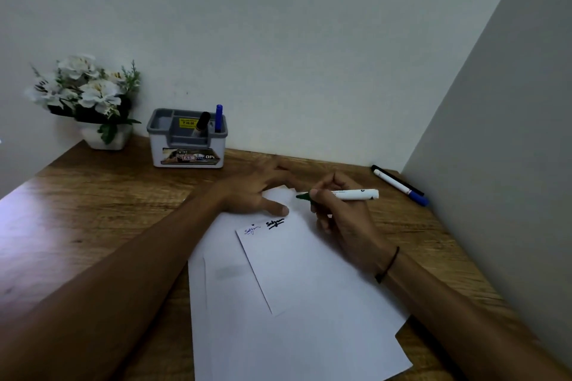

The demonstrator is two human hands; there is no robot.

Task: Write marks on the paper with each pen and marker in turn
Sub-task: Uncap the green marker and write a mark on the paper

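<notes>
White paper sheets (297,272) lie on the wooden desk, the top sheet bearing a small blue mark (251,229) and a thicker black mark (275,223). My left hand (257,192) lies flat with fingers spread on the sheet's far end. My right hand (337,213) grips a white marker with a green tip (349,194), uncapped, held roughly level just above the paper's far right corner. Two pens (399,184) lie on the desk at the far right. A grey pen holder (185,139) holds a black marker (202,122) and a blue pen (218,117).
A white pot of white flowers (86,96) stands in the far left corner. Walls close the desk at the back and along the right side. Bare wooden desk (93,210) stretches to the left of the paper.
</notes>
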